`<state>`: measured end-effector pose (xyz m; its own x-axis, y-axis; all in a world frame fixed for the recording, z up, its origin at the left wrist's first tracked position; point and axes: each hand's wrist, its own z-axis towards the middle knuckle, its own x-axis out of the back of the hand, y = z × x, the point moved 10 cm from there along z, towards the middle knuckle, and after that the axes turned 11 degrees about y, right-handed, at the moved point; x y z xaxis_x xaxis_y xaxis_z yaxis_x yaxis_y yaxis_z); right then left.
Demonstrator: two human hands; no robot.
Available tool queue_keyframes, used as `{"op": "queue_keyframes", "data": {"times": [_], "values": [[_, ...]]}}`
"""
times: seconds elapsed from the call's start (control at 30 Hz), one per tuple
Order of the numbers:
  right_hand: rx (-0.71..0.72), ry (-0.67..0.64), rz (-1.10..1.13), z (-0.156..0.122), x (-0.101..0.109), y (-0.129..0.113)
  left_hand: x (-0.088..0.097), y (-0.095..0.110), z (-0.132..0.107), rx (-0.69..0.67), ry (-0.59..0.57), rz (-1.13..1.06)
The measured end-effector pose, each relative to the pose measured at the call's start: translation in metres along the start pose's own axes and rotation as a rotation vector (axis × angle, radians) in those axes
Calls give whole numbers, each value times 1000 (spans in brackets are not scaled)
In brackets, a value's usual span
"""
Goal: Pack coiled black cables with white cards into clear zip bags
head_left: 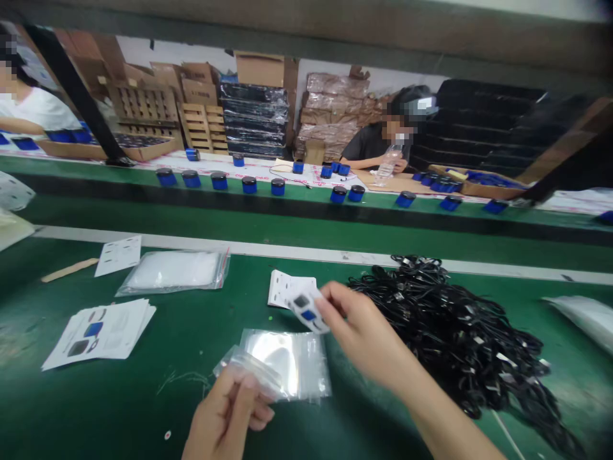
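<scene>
Clear plastic bag, possibly more than one, gripped in the left hand over flat bags on the green tabletop. Right hand pinches a blurred printed card near a card stack; black cables lie rightward.

Leaflets left of bags, cards behind, cables right

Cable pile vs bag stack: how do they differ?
Colour: the cable pile is mostly black and opaque; the bag stack is clear and shiny.
Pose: the cable pile is a heaped tangle; the bag stack lies low and flat.
Size: the cable pile covers far more of the bench than the bag stack does.
Shared: both lie on the green bench top.
</scene>
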<state>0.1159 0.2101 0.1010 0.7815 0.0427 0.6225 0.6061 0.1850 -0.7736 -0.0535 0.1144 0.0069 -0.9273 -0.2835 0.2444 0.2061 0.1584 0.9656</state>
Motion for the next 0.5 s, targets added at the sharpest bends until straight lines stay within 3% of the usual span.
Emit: {"op": "queue_keyframes", "data": {"times": [0.07,0.17,0.23,0.37,0.43,0.5], "values": [[176,-30,-50,-39,-9,-20,12,-6,5,109,65,-65],[357,-92,-27,-80,-43,-29,28,-13,9,179,193,-35],[390,-109,-19,-88,-64,-25,36,-7,11,118,261,60],[372,-84,-25,-89,-86,-22,49,27,10,-186,424,296],[341,25,40,-91,-82,-23,56,39,6,-262,529,386],[272,219,128,-98,-70,-19,62,43,5,-262,601,409]]}}
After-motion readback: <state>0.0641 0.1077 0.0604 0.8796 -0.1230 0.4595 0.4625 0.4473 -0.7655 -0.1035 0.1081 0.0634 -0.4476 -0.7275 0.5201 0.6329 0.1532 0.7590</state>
